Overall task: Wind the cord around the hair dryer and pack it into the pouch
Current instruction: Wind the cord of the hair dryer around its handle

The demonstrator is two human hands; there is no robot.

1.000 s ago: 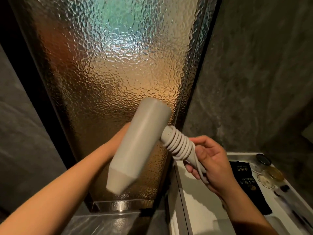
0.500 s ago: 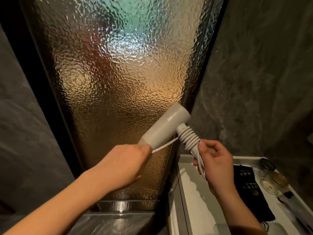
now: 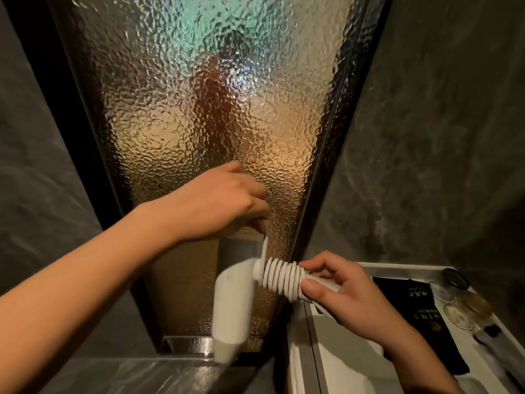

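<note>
A white hair dryer (image 3: 231, 305) hangs in front of me with its barrel pointing down and its handle lying level to the right. The white cord (image 3: 279, 280) sits in several tight coils around the handle. My right hand (image 3: 345, 294) grips the handle's end, fingers closed around it. My left hand (image 3: 224, 203) is above the coils and pinches the loose stretch of cord, which runs up from the coils to my fingers. A black pouch (image 3: 417, 311) lies flat in the white tray at the right.
The white tray (image 3: 335, 362) at lower right also holds a few round lidded jars (image 3: 460, 305) near its far edge. A textured glass panel (image 3: 204, 123) in a dark frame stands straight ahead. Grey stone walls close in on both sides.
The dryer has swung so its barrel points down instead of up. My left hand has risen from below the barrel to above the coils, carrying the cord over the handle.
</note>
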